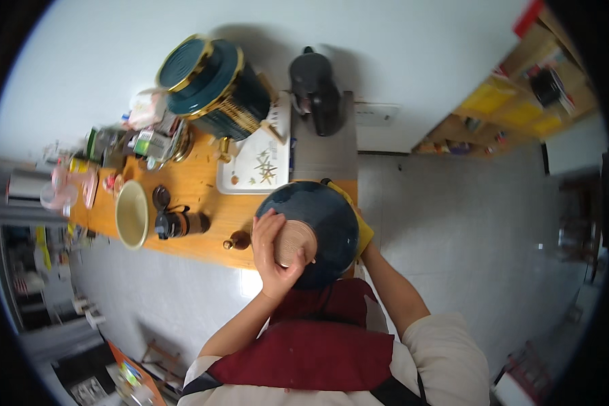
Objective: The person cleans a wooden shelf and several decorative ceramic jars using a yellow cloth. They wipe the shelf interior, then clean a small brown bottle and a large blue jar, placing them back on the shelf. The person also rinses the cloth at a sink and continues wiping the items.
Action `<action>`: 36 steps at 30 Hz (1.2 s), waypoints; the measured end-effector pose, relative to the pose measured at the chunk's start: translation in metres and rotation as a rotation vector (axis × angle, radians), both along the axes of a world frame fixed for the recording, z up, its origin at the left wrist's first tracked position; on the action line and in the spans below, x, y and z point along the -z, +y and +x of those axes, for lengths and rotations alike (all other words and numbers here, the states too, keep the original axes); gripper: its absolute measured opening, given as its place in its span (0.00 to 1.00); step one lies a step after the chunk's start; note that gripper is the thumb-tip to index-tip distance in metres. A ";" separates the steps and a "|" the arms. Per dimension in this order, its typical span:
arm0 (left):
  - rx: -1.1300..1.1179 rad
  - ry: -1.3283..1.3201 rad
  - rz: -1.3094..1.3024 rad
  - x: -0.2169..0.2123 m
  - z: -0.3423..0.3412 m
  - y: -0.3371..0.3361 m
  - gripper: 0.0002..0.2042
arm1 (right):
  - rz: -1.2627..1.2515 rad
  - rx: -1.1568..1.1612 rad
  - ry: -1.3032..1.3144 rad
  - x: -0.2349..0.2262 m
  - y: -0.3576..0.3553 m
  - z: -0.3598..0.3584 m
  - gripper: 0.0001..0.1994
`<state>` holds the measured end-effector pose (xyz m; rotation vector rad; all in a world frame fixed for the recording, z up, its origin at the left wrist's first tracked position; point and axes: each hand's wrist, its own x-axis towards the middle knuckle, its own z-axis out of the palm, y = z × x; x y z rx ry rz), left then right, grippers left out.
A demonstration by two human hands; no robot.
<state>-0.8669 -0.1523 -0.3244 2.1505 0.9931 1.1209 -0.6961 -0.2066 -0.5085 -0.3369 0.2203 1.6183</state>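
A large dark blue bowl [336, 227] is held at the table's front edge, its underside tilted toward me. My left hand [272, 262] grips the round, ridged tan foot [296, 243] of the bowl, with the thumb on one side and the fingers on the other. At the bowl's right side my right hand [367, 252] is closed on a yellow cloth [365, 235]; its fingers are hidden behind cloth and bowl. Just left of the bowl a small brown bottle [237, 240] with a gold-coloured top stands on the wooden table [216, 215].
Behind the bowl lies a white tray [240, 186] beneath a big dark green urn [213, 95] with gold trim and a tap. A black kettle [316, 88] stands to its right. Farther left are a dark flask [179, 223], a cream bowl [132, 215] and clutter.
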 end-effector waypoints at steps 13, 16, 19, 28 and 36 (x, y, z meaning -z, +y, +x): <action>0.722 0.112 -0.442 -0.025 -0.021 0.080 0.16 | -0.391 1.224 -0.634 -0.067 -0.047 -0.200 0.22; 0.949 0.297 -0.142 -0.026 0.000 0.101 0.22 | -0.952 0.957 -1.818 -0.095 -0.037 -0.222 0.23; 1.006 0.401 -0.148 -0.027 0.003 0.099 0.27 | -1.031 0.888 -2.116 -0.139 -0.029 -0.202 0.20; 0.961 0.490 -0.258 -0.024 -0.003 0.097 0.28 | -0.129 0.895 -0.350 -0.009 -0.045 -0.102 0.20; 0.850 0.445 -0.297 -0.025 -0.015 0.091 0.26 | -0.075 1.193 0.006 0.032 0.009 -0.183 0.21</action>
